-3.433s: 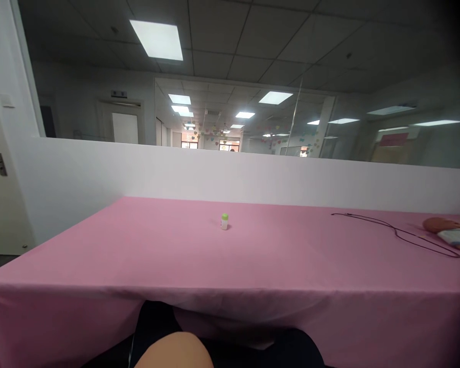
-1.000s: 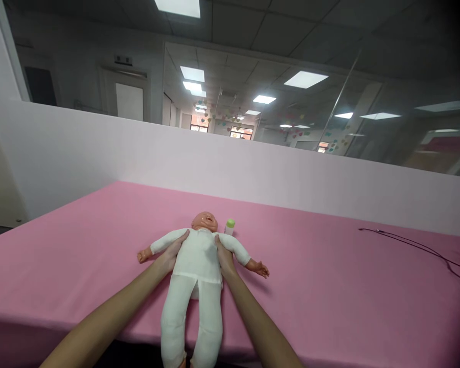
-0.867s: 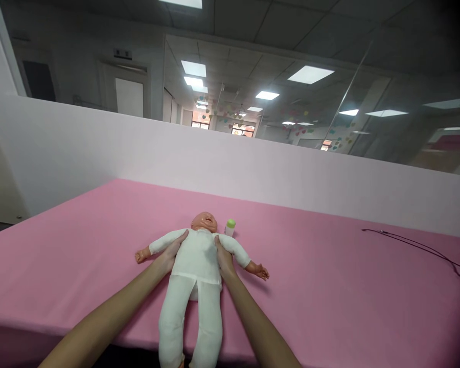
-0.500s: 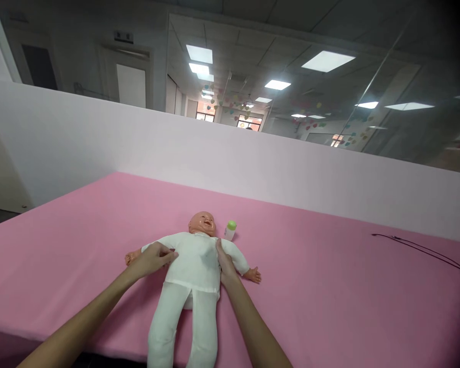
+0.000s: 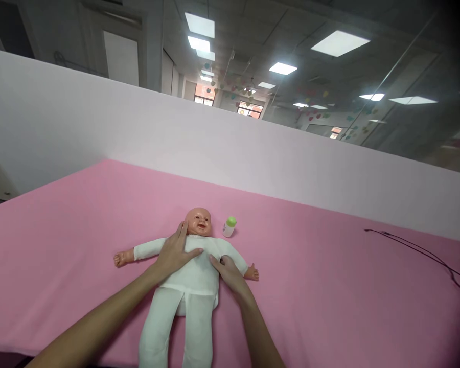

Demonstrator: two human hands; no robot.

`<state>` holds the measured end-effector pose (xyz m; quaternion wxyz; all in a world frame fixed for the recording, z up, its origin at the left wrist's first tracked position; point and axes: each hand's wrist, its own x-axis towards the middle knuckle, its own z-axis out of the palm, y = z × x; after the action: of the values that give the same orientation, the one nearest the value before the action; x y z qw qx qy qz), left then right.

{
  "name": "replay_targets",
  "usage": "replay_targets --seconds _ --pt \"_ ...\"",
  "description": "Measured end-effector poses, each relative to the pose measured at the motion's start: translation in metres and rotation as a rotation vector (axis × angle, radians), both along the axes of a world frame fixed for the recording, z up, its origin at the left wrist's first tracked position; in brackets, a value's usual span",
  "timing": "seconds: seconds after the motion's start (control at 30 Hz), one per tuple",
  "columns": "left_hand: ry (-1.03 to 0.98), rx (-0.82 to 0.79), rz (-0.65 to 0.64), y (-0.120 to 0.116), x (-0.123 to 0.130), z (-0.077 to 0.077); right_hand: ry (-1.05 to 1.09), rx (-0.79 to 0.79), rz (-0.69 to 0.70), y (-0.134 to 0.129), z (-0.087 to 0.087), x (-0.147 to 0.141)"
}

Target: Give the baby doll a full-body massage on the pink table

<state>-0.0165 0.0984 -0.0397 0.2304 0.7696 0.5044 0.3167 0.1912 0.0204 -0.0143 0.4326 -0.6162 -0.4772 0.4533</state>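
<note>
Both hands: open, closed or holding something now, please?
Left hand: open, spread over the doll.
Right hand: at the doll's side; whether it grips cannot be told.

Your left hand (image 5: 174, 253) lies spread over the white-clothed baby doll (image 5: 193, 277), thumb on its chest, fingertips at the side of its head. Your right hand (image 5: 232, 276) sets its thumb on the chest too, its other fingers mostly hidden under the doll's arm. Taking the chest as the dial's centre, you have the head at 12 o'clock and the legs at 6 to 7. The green-capped white bottle (image 5: 229, 228) stands between 1 and 2, near the head. Well apart at 3, a thin dark cord (image 5: 421, 249) lies on your pink-covered table (image 5: 310, 296).
</note>
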Motion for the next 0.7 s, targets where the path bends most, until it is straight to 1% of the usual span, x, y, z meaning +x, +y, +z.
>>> replay_targets --seconds 0.07,0.1,0.17,0.2,0.27,0.33,0.37,0.43,0.47,0.53,0.63,0.7 --pt "-0.009 0.017 0.014 -0.002 0.001 -0.003 -0.353 -0.017 0.056 -0.006 0.009 0.006" --pt "-0.014 0.022 0.016 -0.002 0.001 -0.003 -0.488 -0.035 0.088 -0.007 0.016 0.008" --pt "-0.038 0.024 0.023 0.002 0.002 0.001 -0.668 -0.038 0.1 -0.005 0.036 0.009" --pt "-0.06 0.022 0.027 0.006 0.003 0.005 -0.723 -0.021 0.075 0.001 0.047 0.008" --pt "-0.119 -0.003 0.044 0.02 0.004 0.017 -0.753 0.047 0.008 0.019 0.065 0.004" --pt "-0.183 -0.062 0.065 0.038 0.007 0.03 -0.689 0.099 -0.049 0.047 0.075 -0.001" --pt "-0.224 -0.1 0.077 0.047 0.01 0.034 -0.623 0.112 -0.067 0.062 0.075 -0.004" --pt "-0.33 -0.175 0.11 0.063 0.017 0.037 -0.446 0.141 -0.084 0.09 0.065 -0.01" --pt "-0.388 -0.2 0.125 0.068 0.021 0.035 -0.347 0.163 -0.094 0.102 0.055 -0.014" --pt "-0.498 -0.214 0.145 0.075 0.028 0.025 -0.149 0.212 -0.133 0.119 0.031 -0.022" --pt "-0.613 -0.183 0.145 0.076 0.037 0.007 0.078 0.26 -0.186 0.129 -0.002 -0.03" --pt "-0.649 -0.174 0.143 0.074 0.039 0.0 0.149 0.283 -0.206 0.128 -0.015 -0.032"
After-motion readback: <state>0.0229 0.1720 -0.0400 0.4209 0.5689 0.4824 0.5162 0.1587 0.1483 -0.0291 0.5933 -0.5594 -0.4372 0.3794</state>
